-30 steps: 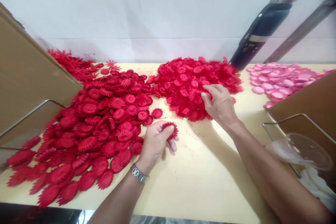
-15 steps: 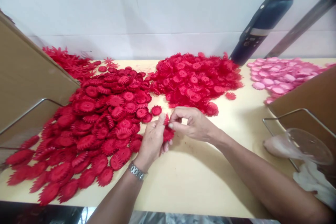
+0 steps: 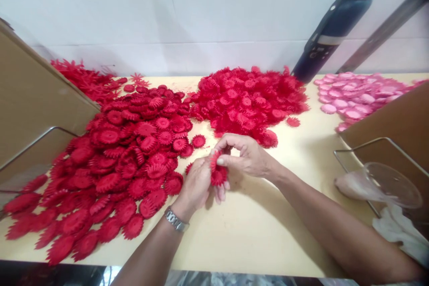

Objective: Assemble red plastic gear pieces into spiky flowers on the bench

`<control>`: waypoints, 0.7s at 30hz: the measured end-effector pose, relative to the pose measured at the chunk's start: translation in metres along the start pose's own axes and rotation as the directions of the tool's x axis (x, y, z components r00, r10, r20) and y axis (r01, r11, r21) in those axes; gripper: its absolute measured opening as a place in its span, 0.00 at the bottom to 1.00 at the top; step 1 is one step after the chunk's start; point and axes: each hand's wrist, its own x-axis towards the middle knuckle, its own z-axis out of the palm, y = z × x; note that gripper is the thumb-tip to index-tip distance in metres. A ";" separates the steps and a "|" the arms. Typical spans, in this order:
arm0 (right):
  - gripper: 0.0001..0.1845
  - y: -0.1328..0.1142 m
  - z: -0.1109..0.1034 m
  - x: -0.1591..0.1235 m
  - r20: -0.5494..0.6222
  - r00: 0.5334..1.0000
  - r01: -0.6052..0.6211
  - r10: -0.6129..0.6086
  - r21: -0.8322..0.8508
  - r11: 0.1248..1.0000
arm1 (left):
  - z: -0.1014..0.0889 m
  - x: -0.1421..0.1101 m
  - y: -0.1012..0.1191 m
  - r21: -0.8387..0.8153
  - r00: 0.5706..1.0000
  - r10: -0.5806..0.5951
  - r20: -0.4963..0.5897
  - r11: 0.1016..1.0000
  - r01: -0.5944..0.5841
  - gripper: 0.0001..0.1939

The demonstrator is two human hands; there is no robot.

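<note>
My left hand, with a metal-band watch on its wrist, is closed on red fringed fabric flower discs. Opposite it, my right hand pinches the edge of a red disc between thumb and forefinger. Both hands meet just above the table, and some of their fingers are hidden by the discs. Left of them spreads a big heap of dark red flower discs. Behind my right hand lies a brighter red heap of similar pieces.
Red star-shaped petals lie at the back left beside a cardboard box. Pink discs sit at the back right, near a dark blue cylinder. A clear plastic cup and wire frame stand right. The pale table borders the wall.
My left hand has turned and dropped slightly, so more of the held red discs shows. My right thumb now presses on the front of a disc.
</note>
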 end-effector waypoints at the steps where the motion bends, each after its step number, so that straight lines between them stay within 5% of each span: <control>1: 0.04 0.001 0.000 0.000 -0.021 1.000 -0.002 0.002 -0.004 1.000 | 0.000 0.000 0.002 -0.039 1.000 -0.004 0.018 0.999 0.004 0.26; 6: 0.08 0.006 0.000 -0.001 -0.069 0.997 -0.031 0.031 -0.007 0.999 | -0.003 -0.001 0.011 -0.234 0.992 0.038 0.118 0.972 -0.009 0.23; 11: 0.09 0.008 0.001 0.000 -0.175 0.984 -0.013 -0.018 -0.169 0.985 | -0.003 -0.002 0.011 -0.138 0.995 0.059 0.086 0.989 -0.047 0.12; 13: 0.09 0.008 -0.004 0.002 -0.322 0.945 -0.032 -0.049 -0.239 0.970 | -0.002 -0.002 0.009 -0.079 0.998 0.049 0.036 0.996 -0.046 0.08; 17: 0.08 0.013 -0.037 0.003 -0.623 0.770 -0.167 -0.134 -0.400 0.901 | 0.001 -0.002 0.007 0.001 0.999 0.038 -0.020 0.999 -0.038 0.06; 21: 0.10 0.027 -0.068 0.002 -0.606 0.742 -0.317 -0.288 -0.695 0.646 | 0.001 -0.002 0.007 0.012 0.998 0.051 -0.032 0.999 -0.051 0.08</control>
